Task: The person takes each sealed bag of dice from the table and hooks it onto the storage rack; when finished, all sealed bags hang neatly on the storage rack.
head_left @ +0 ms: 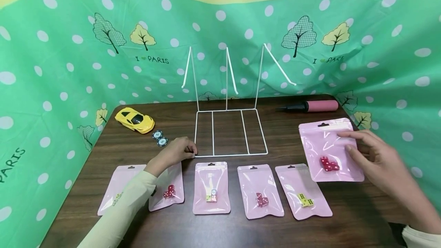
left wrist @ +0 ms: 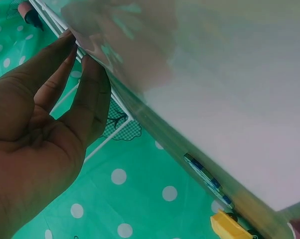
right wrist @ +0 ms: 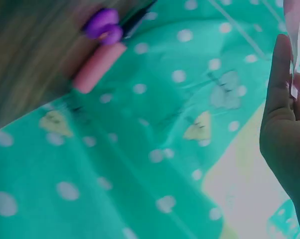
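Observation:
My right hand [head_left: 375, 160] grips a pink zip pouch [head_left: 320, 137] by its right edge, thumb in front, raised over the right side of the table. Red dice [head_left: 329, 164] show inside it; in the right wrist view the pouch [right wrist: 295, 30] appears edge-on between the fingers. At the front left corner of a white wire display rack [head_left: 230, 154], my left hand [head_left: 175, 151] pinches the wire. The left wrist view has the thumb and fingertips [left wrist: 85, 62] at that wire. Three prongs slope from the rack's uprights, with nothing hanging on them.
Several pink pouches with dice lie along the front, including one in the middle [head_left: 211, 179] and one with yellow dice [head_left: 299, 183]. My left sleeve partly covers the leftmost pouch [head_left: 118, 179]. Behind are a yellow toy car [head_left: 135, 120], two chips [head_left: 160, 138] and a pink-handled pump [head_left: 322, 105].

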{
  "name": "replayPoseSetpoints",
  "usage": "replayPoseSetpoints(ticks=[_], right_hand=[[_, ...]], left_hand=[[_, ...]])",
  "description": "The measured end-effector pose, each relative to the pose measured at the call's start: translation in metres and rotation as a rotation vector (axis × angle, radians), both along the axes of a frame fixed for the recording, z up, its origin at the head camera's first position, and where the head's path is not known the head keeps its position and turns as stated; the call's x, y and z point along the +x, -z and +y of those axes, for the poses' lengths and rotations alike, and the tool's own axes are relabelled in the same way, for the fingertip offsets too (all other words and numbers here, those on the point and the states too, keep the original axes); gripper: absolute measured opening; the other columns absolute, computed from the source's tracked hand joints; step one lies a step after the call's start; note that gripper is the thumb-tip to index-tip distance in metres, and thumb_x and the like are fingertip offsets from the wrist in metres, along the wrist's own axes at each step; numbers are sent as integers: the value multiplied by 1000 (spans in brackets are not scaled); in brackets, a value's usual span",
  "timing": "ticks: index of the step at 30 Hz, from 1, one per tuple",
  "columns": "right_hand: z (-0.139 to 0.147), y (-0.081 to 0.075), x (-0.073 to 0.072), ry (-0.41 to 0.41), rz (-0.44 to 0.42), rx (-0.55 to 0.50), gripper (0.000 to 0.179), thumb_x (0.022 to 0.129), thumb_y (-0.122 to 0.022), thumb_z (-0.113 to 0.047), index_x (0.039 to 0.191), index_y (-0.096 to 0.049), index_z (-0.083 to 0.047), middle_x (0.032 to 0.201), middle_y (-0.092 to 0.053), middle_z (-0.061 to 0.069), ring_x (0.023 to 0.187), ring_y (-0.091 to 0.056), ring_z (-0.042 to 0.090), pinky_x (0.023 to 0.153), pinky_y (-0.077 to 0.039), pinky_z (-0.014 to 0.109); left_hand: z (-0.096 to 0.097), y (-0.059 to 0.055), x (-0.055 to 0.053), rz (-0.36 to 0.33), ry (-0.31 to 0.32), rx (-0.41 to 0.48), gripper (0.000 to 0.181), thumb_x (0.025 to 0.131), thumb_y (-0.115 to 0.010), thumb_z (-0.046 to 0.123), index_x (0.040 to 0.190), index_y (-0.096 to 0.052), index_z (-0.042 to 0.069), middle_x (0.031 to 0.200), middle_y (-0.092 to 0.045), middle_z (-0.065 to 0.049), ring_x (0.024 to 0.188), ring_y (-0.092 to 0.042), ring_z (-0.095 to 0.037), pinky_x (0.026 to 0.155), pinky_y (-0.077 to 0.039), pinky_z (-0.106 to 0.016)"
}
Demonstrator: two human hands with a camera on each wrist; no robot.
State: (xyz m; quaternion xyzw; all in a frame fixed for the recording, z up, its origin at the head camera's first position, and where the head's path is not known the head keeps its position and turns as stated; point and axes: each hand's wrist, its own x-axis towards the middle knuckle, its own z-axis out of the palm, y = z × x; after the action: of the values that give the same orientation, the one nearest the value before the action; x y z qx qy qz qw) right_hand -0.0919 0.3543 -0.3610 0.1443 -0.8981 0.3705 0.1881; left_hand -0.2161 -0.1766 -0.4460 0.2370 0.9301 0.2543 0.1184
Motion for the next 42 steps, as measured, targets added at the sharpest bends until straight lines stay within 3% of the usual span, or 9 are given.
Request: replayPoseSetpoints(ticks=[7, 14, 17, 23, 30, 42], right_hand=[[-44, -23, 2, -134, 150, 24, 47, 90, -69, 26, 129, -73, 0, 119, -65, -16, 89, -53, 2, 66, -46, 13], [-72, -44, 0, -179, 151, -43, 50, 89, -68, 28, 132, -71, 2, 116, -64, -8, 75, -54, 5, 56, -46, 18], [-81, -53, -6, -182, 148, -80, 48, 94, -65, 25, 136, -69, 3, 116, -62, -3, 76, -57, 6, 58, -49, 17], [-95, -63, -21, -95, 125, -206, 46, 99, -63, 19, 142, -66, 3, 114, -59, 1, 80, -59, 10, 60, -49, 13], [-96, -59, -37, 26, 80, -239, 44, 102, -68, 7, 144, -67, -4, 112, -60, -2, 75, -59, 8, 53, -44, 16], [-99, -49, -63, 36, 21, -232, 39, 105, -67, 0, 144, -67, -5, 108, -60, -2, 65, -57, 9, 49, -42, 18]], left_hand=[[-1, 3, 0, 4, 6, 3, 10, 97, -80, 0, 94, -79, 10, 92, -68, -2, 84, -63, -14, 77, -57, -35], [-3, 5, -1, 5, 7, 6, 10, 96, -81, 1, 93, -79, 10, 92, -68, -1, 83, -63, -13, 76, -56, -34], [-4, 6, 0, -8, -10, 4, 10, 96, -80, 1, 94, -79, 11, 92, -67, -1, 84, -63, -14, 76, -56, -34], [-1, 8, 1, -3, -11, 3, 9, 97, -80, 3, 95, -79, 12, 93, -67, 0, 85, -63, -14, 77, -57, -35], [0, 10, -1, 11, 5, -2, 9, 97, -81, 4, 94, -79, 12, 93, -67, 0, 85, -62, -13, 77, -56, -34], [-3, 5, -3, 10, 7, 1, 9, 97, -81, 4, 94, -79, 12, 93, -67, 0, 85, -62, -13, 77, -56, -34]])
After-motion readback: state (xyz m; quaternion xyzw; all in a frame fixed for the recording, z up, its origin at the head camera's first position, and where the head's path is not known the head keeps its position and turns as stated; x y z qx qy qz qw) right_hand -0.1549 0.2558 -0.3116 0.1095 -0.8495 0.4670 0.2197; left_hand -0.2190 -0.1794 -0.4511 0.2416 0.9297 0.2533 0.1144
